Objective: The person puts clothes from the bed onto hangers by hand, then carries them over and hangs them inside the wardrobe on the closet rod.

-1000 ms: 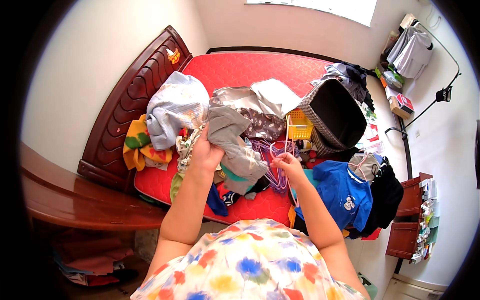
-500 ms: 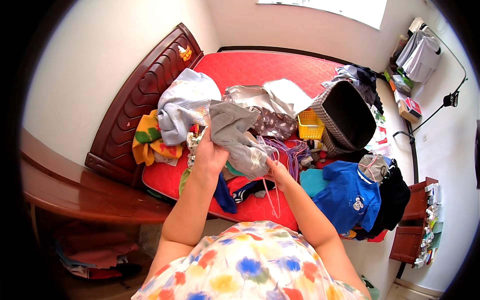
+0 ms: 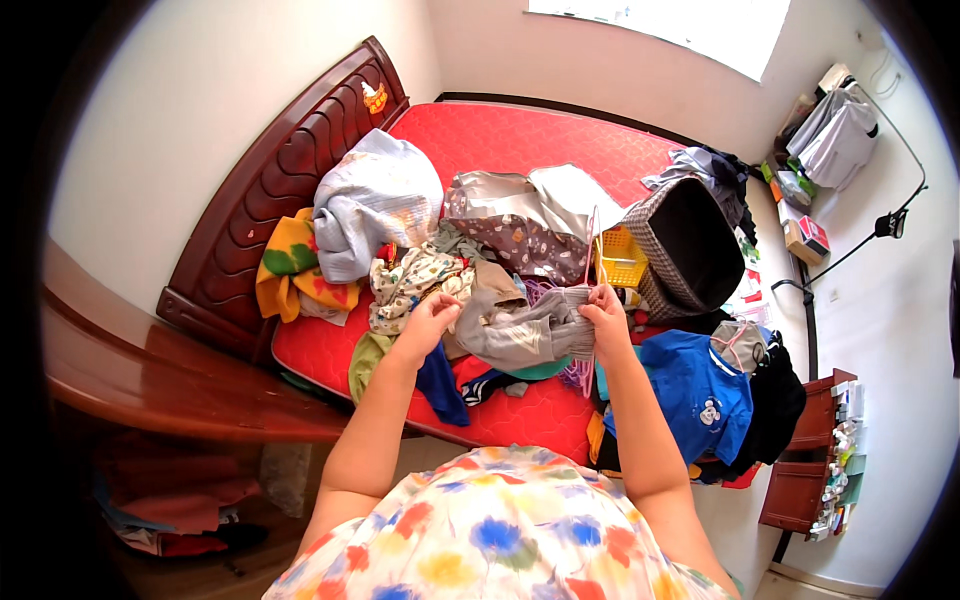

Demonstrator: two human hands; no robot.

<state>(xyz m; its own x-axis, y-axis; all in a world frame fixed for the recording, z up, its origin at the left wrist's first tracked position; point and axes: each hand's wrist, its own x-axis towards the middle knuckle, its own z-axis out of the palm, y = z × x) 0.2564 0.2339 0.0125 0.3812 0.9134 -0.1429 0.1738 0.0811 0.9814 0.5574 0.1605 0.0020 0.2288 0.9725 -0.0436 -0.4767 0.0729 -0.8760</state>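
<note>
A grey garment (image 3: 515, 335) with a pale print and a gathered band stretches between my hands above the bed. My right hand (image 3: 606, 312) pinches its banded end together with a thin pink clothes hanger (image 3: 591, 235), which stands upright along the fingers. At the garment's other end, my left hand (image 3: 432, 320) is closed, thumb and fingers pinched at its edge. Beneath lie a cream patterned cloth (image 3: 415, 285), a dark blue garment (image 3: 441, 388) and purple hangers (image 3: 578, 375), partly covered by the grey garment.
The red mattress (image 3: 540, 130) also bears a light blue quilt (image 3: 375, 200), a yellow basket (image 3: 622, 258), an open checked storage box (image 3: 700, 250) and a blue T-shirt (image 3: 697, 390). A wooden headboard (image 3: 290, 170) rises at left. A black stand (image 3: 845, 262) is at right.
The grey garment has turned and lowered, its banded end now at my right hand. The pink hanger has swung from hanging down to pointing up. My hands have moved farther apart.
</note>
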